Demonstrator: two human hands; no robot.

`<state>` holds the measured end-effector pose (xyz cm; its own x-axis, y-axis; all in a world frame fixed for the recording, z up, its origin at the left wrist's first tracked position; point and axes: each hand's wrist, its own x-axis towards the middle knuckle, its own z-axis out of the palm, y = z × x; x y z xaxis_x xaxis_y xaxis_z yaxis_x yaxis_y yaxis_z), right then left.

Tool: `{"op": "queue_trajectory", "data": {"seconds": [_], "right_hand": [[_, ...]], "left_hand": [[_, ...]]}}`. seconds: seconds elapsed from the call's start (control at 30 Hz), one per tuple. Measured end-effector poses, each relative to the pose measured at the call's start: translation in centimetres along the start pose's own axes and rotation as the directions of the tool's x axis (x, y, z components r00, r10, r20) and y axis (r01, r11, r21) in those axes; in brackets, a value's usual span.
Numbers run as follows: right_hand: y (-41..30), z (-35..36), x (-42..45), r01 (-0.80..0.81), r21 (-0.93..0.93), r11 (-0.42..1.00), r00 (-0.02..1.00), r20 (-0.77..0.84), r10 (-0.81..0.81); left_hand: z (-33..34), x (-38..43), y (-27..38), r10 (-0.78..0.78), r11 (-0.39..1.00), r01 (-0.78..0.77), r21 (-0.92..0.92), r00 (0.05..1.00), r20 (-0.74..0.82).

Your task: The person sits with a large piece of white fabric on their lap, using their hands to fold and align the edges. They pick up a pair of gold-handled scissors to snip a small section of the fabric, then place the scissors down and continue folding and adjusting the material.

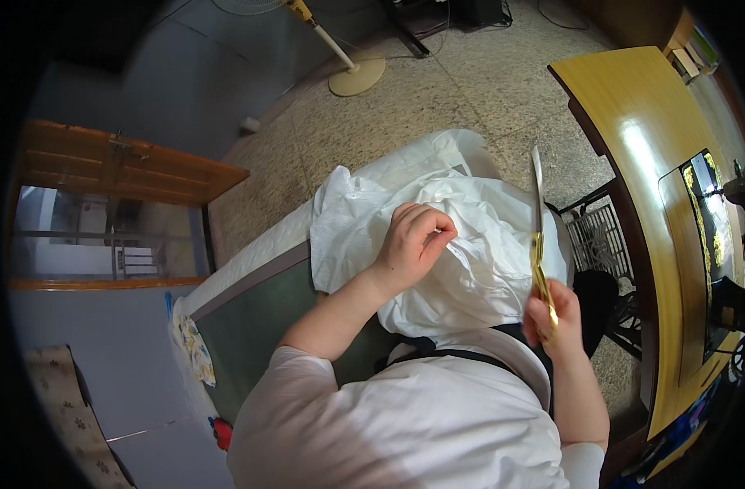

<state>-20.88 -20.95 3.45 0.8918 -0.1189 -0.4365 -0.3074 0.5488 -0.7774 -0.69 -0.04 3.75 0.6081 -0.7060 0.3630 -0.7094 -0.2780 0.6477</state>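
White fabric lies bunched over my lap and over the edge of the bed or bench before me. Above its middle is my left hand, with thumb and forefinger pinched on something thin and white, perhaps a thread or the edge of the fabric. My right hand, at the right side of the fabric, holds gold-handled scissors by the handles. The silver blades point away from me and look closed together.
A wooden sewing table with a black sewing machine stands to the right, an iron treadle beneath it. A pedestal fan is on the speckled floor ahead. At the left are an open wooden window and a green mat.
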Motion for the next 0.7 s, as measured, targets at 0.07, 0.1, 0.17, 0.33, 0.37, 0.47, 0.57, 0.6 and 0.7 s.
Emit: {"op": "queue_trajectory", "data": {"seconds": [0.07,0.1,0.17,0.33,0.37,0.47,0.57,0.6,0.7], "right_hand": [[0.7,-3.0,-1.9,-0.105,0.170,0.980,0.972,0.227,0.064],[0.7,-3.7,-2.7,-0.153,0.190,0.970,0.942,0.326,0.085],[0.7,-3.9,-4.3,-0.231,0.206,0.951,0.911,0.388,0.137],[0.3,-3.5,-5.6,-0.400,0.247,0.883,0.841,0.481,0.247],[0.4,-3.3,-5.5,-0.406,0.246,0.880,0.839,0.481,0.253],[0.1,-2.2,-5.0,-0.405,0.264,0.875,0.847,0.468,0.251],[0.1,-1.7,-4.5,-0.400,0.246,0.883,0.842,0.479,0.248],[0.1,-1.6,-4.4,-0.401,0.245,0.882,0.840,0.482,0.248],[0.2,-1.3,-4.3,-0.407,0.242,0.881,0.835,0.489,0.251]], "left_hand": [[0.2,-0.2,-0.3,0.016,1.000,-0.015,0.022,1.000,-0.014],[0.3,-0.2,-0.3,0.029,0.999,-0.028,0.032,0.999,-0.031],[0.5,-0.2,-0.3,0.056,0.997,-0.053,0.050,0.996,-0.065],[0.4,-0.3,0.0,0.030,0.998,-0.027,0.050,0.997,-0.073],[0.4,-0.3,0.0,0.031,0.998,-0.028,0.049,0.997,-0.073],[0.8,-0.2,-0.3,0.052,0.998,-0.048,0.039,0.995,-0.087],[0.4,-0.2,0.1,0.036,0.999,-0.033,0.034,0.996,-0.079],[0.4,-0.2,0.1,0.036,0.999,-0.034,0.032,0.996,-0.077],[0.3,-0.2,0.1,0.041,0.999,-0.039,0.027,0.996,-0.075]]}}
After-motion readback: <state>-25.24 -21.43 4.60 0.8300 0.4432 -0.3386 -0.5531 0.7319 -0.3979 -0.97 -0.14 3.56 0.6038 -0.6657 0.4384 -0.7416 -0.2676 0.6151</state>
